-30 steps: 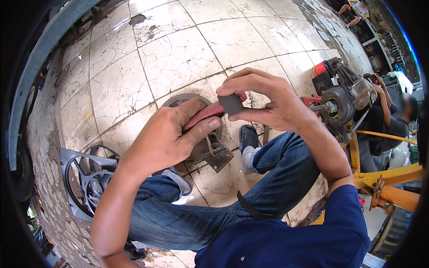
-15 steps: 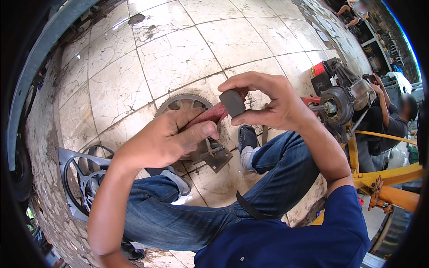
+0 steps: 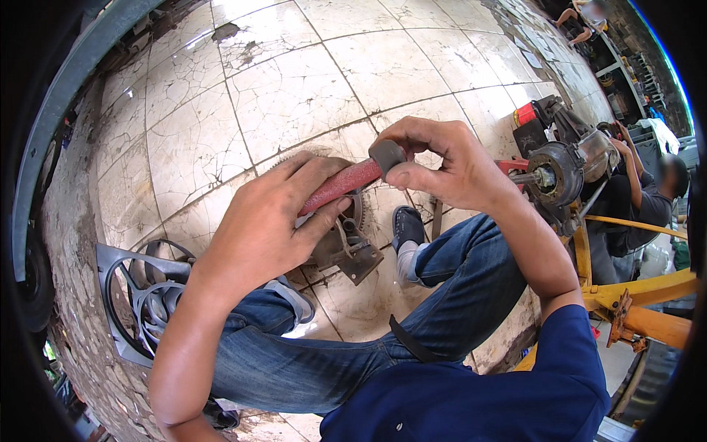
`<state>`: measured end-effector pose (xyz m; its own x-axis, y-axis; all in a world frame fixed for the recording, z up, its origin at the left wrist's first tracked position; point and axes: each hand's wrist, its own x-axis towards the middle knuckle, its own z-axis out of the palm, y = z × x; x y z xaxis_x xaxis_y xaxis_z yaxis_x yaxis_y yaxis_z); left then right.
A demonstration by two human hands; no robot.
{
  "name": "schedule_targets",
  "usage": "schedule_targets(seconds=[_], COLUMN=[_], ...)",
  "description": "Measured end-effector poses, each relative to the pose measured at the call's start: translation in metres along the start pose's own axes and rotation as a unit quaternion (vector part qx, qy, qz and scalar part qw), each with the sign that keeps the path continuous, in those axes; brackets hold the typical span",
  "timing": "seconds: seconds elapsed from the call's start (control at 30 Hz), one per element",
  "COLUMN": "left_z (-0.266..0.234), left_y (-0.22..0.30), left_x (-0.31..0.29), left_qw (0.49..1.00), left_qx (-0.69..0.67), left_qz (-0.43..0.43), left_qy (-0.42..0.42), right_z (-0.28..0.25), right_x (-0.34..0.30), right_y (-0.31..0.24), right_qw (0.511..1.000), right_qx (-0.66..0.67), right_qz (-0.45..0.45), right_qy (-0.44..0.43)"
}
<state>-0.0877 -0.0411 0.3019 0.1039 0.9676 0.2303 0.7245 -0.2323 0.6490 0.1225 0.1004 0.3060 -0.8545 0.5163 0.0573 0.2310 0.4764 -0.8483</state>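
Note:
My left hand is closed round a red, rough-grained strip that looks like abrasive cloth, thumb below it and fingers above. At the strip's upper right end, my right hand pinches a dark grey, rounded flap or piece between thumb and fingers. Whether the grey piece is part of the strip I cannot tell. Beneath my hands a toothed metal wheel lies on the floor, mostly hidden by my left hand. A rusty metal bracket sits at its near side.
My legs are spread around the wheel on cracked tiles. Grey plate and ring-shaped parts stand at left. To the right are a greasy hub assembly, a yellow metal frame and a person in dark clothing.
My left hand has turned, its fingers now over the strip. My right fingers have closed in on the grey piece, which is tilted and more covered.

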Motion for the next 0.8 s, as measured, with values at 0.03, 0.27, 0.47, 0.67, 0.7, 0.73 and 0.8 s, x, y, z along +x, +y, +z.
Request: schedule_targets(seconds=[0.03, 0.27, 0.47, 0.67, 0.7, 0.73, 0.8], left_z=[0.000, 0.000, 0.001, 0.005, 0.006, 0.006, 0.006], left_y=[0.001, 0.009, 0.003, 0.007, 0.006, 0.006, 0.008], left_x=[0.000, 0.001, 0.000, 0.004, 0.003, 0.003, 0.002], left_qw=[1.000, 0.997, 0.996, 0.990, 0.990, 0.991, 0.992], left_qx=[0.003, -0.005, 0.072, 0.094, 0.082, 0.077, 0.065], left_qz=[0.004, -0.065, 0.041, 0.068, 0.068, 0.063, 0.054], left_qy=[0.002, -0.049, 0.035, 0.084, 0.091, 0.091, 0.092], right_z=[0.001, 0.000, 0.000, 0.001, 0.002, 0.002, 0.002], right_x=[0.000, 0.001, 0.001, -0.001, -0.001, -0.001, -0.002], right_y=[0.003, -0.001, -0.003, -0.005, -0.003, -0.002, -0.004], right_qw=[1.000, 0.995, 0.996, 0.996, 0.996, 0.996, 0.997], right_qx=[0.004, 0.052, -0.023, -0.060, -0.053, -0.047, -0.046], right_qz=[-0.022, -0.082, -0.085, -0.059, -0.069, -0.079, -0.063], right_qy=[0.002, -0.014, -0.016, -0.002, 0.000, 0.003, 0.006])
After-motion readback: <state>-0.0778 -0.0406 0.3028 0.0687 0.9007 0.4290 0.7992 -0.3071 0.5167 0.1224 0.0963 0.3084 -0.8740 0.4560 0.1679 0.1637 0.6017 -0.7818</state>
